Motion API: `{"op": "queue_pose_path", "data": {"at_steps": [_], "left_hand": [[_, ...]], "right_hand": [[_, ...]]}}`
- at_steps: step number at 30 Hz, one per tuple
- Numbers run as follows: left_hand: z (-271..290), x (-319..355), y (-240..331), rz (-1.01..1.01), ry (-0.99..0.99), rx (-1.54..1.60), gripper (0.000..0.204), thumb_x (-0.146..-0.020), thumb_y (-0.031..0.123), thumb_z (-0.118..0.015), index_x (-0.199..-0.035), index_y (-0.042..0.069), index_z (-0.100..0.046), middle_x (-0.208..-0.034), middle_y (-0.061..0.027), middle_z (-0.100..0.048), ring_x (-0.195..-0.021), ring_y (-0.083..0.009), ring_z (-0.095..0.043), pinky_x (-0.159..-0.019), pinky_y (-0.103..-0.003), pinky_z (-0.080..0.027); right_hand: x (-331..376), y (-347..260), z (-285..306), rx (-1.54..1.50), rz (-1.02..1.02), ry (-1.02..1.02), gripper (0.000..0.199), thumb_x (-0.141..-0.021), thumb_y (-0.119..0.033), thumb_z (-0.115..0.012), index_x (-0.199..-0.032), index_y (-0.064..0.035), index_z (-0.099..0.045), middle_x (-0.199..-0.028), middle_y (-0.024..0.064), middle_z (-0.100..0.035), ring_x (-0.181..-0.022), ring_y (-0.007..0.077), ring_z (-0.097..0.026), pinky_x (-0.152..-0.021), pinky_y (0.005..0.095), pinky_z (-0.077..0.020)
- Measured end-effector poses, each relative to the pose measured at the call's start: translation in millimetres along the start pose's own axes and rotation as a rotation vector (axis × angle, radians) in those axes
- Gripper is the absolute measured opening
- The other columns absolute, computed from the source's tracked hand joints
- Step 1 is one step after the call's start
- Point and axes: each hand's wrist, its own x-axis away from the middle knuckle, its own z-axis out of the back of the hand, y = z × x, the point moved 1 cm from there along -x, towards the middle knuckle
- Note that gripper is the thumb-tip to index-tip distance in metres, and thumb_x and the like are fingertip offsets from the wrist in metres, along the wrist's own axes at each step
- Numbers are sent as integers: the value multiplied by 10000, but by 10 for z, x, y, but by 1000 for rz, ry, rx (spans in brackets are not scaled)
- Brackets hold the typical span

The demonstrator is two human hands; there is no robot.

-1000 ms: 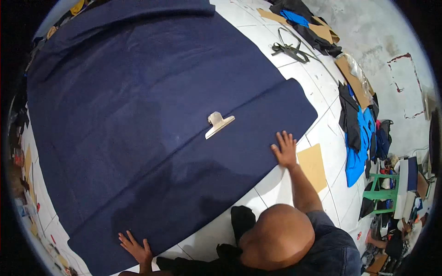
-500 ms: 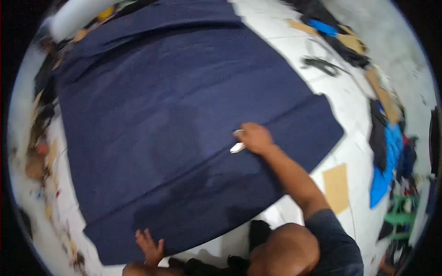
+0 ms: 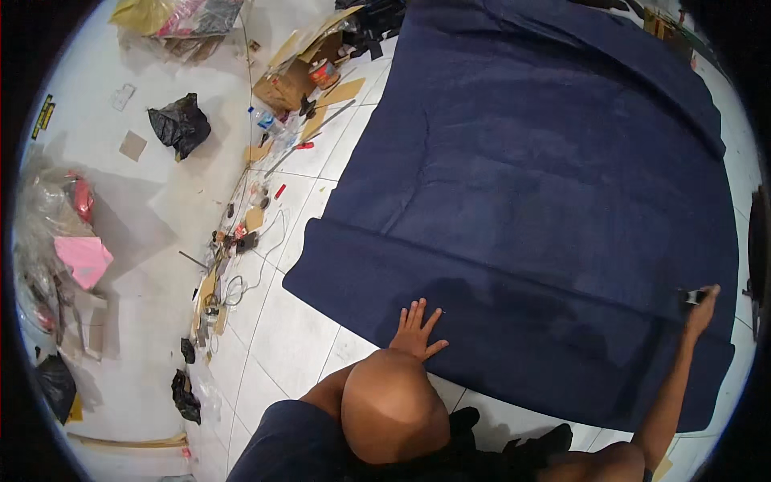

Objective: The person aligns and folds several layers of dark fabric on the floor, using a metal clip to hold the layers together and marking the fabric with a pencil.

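A large dark navy cloth lies spread over the tiled floor, with a ridge or fold running across its near part. My left hand rests flat on the near left edge of the cloth, fingers spread and nothing in them. Out to the far right, my right hand is closed on a small white-and-dark object, just above the ridge near the cloth's right side. Its kind is too small to make out. My bent knee is beside my left wrist.
White floor tiles border the cloth on the left. Along the wall lie a cardboard box, a tin can, a plastic bottle and loose wires. A black plastic bag and pink sheet are further left.
The view has swung left, bringing the wall and its clutter into sight. My right hand has moved right along the ridge, still holding the small object. My left hand stays on the cloth.
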Motion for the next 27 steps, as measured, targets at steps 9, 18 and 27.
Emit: {"op": "queue_pose_path", "data": {"at_steps": [9,18,27], "left_hand": [[227,-136,-43,-190,287,426,622,-753,431,-671,-1246,76,-539,-1345,-233,-423,-1290,-400,-344,-1073,-520,-236],[-29,585,-1614,1156,522,375,681,-782,526,-672,-1226,28,-536,-1108,-170,-570,-982,-285,-549,-788,-415,-472],[-430,775,-2197,1006,234,1771,425,-870,461,-597,-1116,122,-524,-959,-4,-516,-861,-136,-516,-801,-290,-441]], "right_hand": [[1769,-200,1949,676,-267,-126,435,-956,-411,-507,-1105,-4,-547,-957,178,-616,-827,260,-559,-784,363,-459],[3192,-2957,742,1209,-483,-1305,337,-808,-402,-531,-990,-170,-693,-963,66,-682,-971,268,-625,-1059,365,-343],[3173,-2804,663,1363,-307,-1508,302,-867,-272,-614,-1075,-58,-651,-926,117,-676,-879,209,-636,-833,296,-490]]}}
